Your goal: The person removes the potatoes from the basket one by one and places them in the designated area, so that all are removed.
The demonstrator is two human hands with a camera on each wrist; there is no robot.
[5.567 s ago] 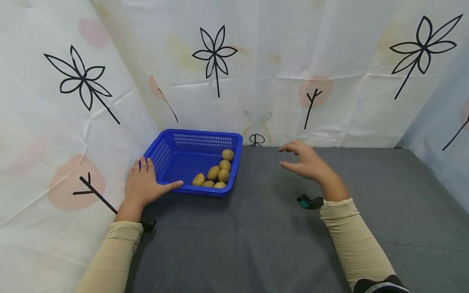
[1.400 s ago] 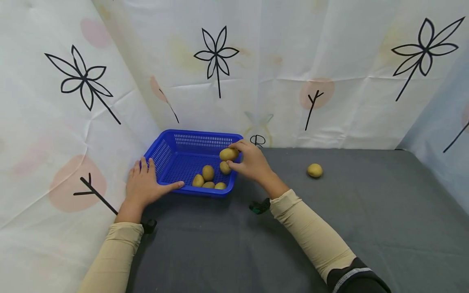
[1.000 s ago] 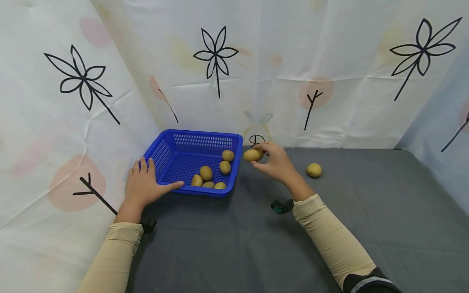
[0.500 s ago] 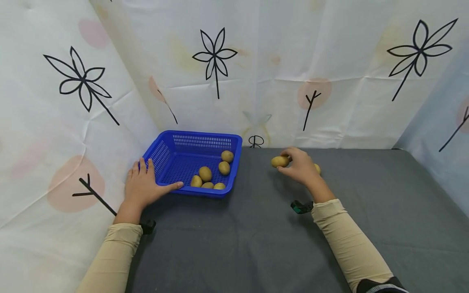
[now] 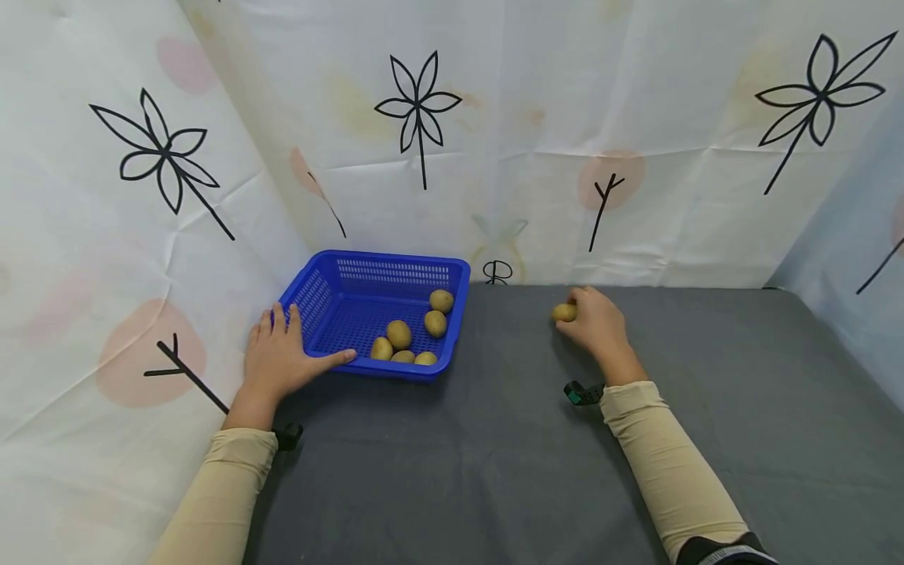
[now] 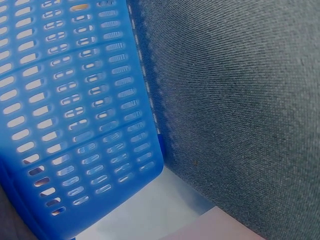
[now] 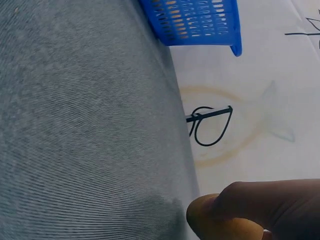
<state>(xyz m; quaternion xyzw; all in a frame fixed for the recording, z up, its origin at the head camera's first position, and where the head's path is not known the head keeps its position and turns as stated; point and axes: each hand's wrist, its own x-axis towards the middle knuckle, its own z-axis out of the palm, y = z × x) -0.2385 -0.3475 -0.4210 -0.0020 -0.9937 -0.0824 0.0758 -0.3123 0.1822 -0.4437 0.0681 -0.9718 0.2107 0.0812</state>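
A blue plastic basket (image 5: 360, 310) with slotted sides holds several potatoes (image 5: 399, 335), mostly along its right and front sides. My left hand (image 5: 278, 361) rests on its left front corner, fingers straight over the left rim and thumb stretched along the front rim. In the left wrist view the slotted basket wall (image 6: 75, 100) fills the left side. To the right of the basket, my right hand (image 5: 596, 323) grips a potato (image 5: 564, 312) at the cloth near the back edge. The right wrist view shows the thumb against this potato (image 7: 225, 223); whether it touches the cloth I cannot tell.
Grey cloth (image 5: 459, 455) covers the table. A white printed curtain (image 5: 537, 141) stands along the back edge, and its left part (image 5: 106, 275) comes right beside the basket and left arm. The basket's near end (image 7: 200, 22) also shows in the right wrist view.
My right hand has taken a potato from the basket and carried it right to the table. A potato seen earlier on the cloth is now hidden behind that hand. The left hand stays put.
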